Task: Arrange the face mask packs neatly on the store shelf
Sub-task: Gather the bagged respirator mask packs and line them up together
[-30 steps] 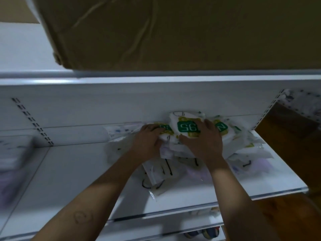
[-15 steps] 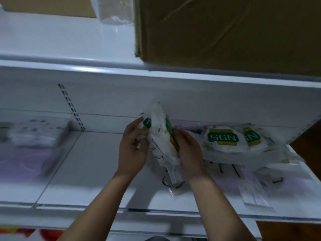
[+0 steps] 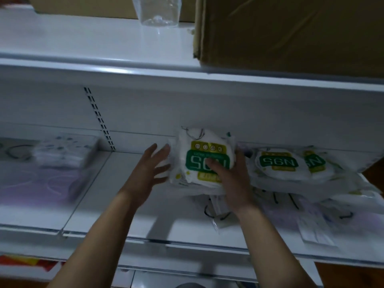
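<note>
Shelf [image 3: 133, 217] of white metal carried the lot: a bundle of white N95 mask packs [image 3: 202, 161], soft plastic with upside-down green labels, stood on edge near the back panel. Our right hand [image 3: 230, 179] was clamped on that bundle, thumb across its front, while our left hand [image 3: 148, 173] hung spread with fingers apart just beside its left edge; contact we could not tell. Right of it more N95 packs [image 3: 278, 165] lay in a loose heap over flat clear packets [image 3: 315, 227]. At far left we saw a blurred stack of packets [image 3: 64, 151]. Above sat a brown cardboard box [image 3: 291, 32] and a clear plastic bottle [image 3: 158, 12].
</note>
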Available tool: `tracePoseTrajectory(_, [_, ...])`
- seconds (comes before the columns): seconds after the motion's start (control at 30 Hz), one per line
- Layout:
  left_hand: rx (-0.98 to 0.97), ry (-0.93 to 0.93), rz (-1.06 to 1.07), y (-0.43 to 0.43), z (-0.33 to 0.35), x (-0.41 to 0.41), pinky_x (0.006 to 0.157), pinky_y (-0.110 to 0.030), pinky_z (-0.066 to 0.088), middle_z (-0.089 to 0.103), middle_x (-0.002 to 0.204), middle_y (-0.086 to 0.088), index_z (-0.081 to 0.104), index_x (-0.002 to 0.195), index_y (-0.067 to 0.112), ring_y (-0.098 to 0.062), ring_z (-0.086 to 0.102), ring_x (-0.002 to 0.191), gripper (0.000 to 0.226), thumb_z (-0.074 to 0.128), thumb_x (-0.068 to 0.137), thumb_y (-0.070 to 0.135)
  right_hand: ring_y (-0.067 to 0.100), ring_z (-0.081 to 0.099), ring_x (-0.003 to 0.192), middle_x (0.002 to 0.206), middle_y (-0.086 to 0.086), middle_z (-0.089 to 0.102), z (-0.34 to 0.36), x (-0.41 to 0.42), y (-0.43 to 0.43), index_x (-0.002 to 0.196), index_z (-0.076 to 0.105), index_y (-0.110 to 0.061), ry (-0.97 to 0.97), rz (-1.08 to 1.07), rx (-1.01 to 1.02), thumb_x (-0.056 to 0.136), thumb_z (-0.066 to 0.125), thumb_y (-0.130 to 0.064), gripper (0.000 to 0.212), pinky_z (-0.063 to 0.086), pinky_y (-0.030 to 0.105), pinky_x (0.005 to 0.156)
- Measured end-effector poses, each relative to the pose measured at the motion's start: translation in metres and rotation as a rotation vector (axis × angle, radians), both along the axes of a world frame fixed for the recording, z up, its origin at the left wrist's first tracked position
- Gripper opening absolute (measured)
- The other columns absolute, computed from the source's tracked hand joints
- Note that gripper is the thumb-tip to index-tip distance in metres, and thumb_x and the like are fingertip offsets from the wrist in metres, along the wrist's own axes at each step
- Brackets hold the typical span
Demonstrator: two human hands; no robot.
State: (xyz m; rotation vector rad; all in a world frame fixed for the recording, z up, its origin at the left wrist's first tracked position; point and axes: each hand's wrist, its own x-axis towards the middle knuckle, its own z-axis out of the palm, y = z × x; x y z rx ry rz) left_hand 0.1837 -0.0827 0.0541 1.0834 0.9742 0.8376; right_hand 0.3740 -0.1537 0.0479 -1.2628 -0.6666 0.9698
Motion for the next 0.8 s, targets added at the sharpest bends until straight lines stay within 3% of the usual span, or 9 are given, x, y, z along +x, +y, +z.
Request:
tracePoseTrajectory(0.07, [-0.006,0.011,-0.205,0.001,0.006,0.009,0.089,-0.039,0.050,0.066,0.122,-0.003,0.047,0.141,0.017,-0.026,0.065,0.104,0.105,0.080,0.056,0.069,0.009,0.070,0.093,0.111,-0.004,0.069,0.006,0.004,-0.005,0.135,0.045,-0.024,-0.142,0.052,0.020,0.073,0.080,-0.007,0.073,0.058,0.027,0.071])
tracePoseTrajectory(0.17, [0.011,-0.102,-0.259,-0.009,0.016,0.038,0.092,-0.041,0.055,0.069,0.119,-0.016,0.061,0.126,0.008,-0.033,0.067,0.107,0.050,0.074,0.081,0.025,0.004,0.068,0.094,0.115,-0.006,0.066,0.013,0.004,-0.012,0.136,0.045,-0.026,-0.216,0.088,0.019,0.078,0.078,-0.011,0.068,0.057,0.022,0.072])
tracePoseTrajectory(0.27, [0.018,-0.155,-0.240,-0.016,0.012,0.056,0.093,-0.046,0.054,0.068,0.119,-0.017,0.061,0.127,0.009,-0.034,0.067,0.108,0.053,0.076,0.078,0.021,-0.006,0.066,0.083,0.109,-0.010,0.066,0.017,0.010,-0.022,0.120,0.052,-0.032,-0.208,0.033,0.014,0.083,0.072,-0.012,0.047,0.053,0.014,0.066])
tracePoseTrajectory(0.4, [0.028,-0.164,-0.318,-0.028,0.013,0.076,0.081,-0.035,0.059,0.073,0.111,-0.011,0.062,0.123,0.008,-0.027,0.071,0.100,0.053,0.080,0.073,0.010,-0.023,0.055,0.075,0.100,-0.029,0.057,0.028,0.028,-0.037,0.108,0.045,-0.043,-0.308,0.064,-0.059,0.089,0.067,-0.020,0.037,0.045,0.002,0.066])
tracePoseTrajectory(0.5, [0.012,-0.181,-0.199,-0.035,0.016,0.093,0.071,-0.032,0.060,0.075,0.104,-0.010,0.067,0.116,0.008,-0.027,0.072,0.094,0.046,0.073,0.070,0.010,-0.003,0.060,0.097,0.112,-0.015,0.063,0.038,0.050,-0.043,0.117,0.057,-0.026,-0.364,0.063,-0.128,0.090,0.065,-0.032,0.029,0.046,0.006,0.080])
tracePoseTrajectory(0.57, [-0.020,-0.184,-0.142,-0.036,0.013,0.099,0.065,-0.029,0.059,0.075,0.103,-0.009,0.067,0.116,0.008,-0.024,0.073,0.091,0.042,0.073,0.075,0.008,0.008,0.060,0.105,0.113,-0.009,0.064,0.044,0.081,-0.045,0.116,0.064,-0.018,-0.560,-0.204,-0.184,0.085,0.067,-0.041,0.039,0.042,0.006,0.081])
tracePoseTrajectory(0.67, [-0.072,-0.173,-0.082,-0.035,0.005,0.101,0.058,-0.025,0.057,0.075,0.103,-0.007,0.068,0.117,0.010,-0.020,0.074,0.086,0.036,0.072,0.081,0.009,0.023,0.054,0.119,0.129,0.007,0.060,0.045,0.134,-0.048,0.131,0.054,-0.016,-0.888,-0.491,-0.466,0.084,0.064,-0.054,0.061,0.040,0.027,0.095])
tracePoseTrajectory(0.73, [-0.101,-0.169,-0.048,-0.036,0.001,0.101,0.054,-0.024,0.055,0.075,0.103,-0.007,0.068,0.117,0.010,-0.020,0.074,0.084,0.038,0.074,0.080,0.011,0.032,0.048,0.125,0.137,0.014,0.052,0.031,0.155,-0.047,0.138,0.045,-0.012,-1.079,-0.403,-0.758,0.082,0.056,-0.067,0.079,0.037,0.037,0.103])
tracePoseTrajectory(0.8, [-0.100,-0.163,-0.037,-0.035,-0.003,0.103,0.052,-0.023,0.054,0.075,0.103,-0.009,0.069,0.116,0.010,-0.021,0.074,0.082,0.039,0.075,0.078,0.012,0.034,0.045,0.127,0.139,0.016,0.048,0.013,0.161,-0.041,0.140,0.040,-0.008,-1.161,-0.296,-0.917,0.080,0.054,-0.072,0.089,0.033,0.042,0.105])
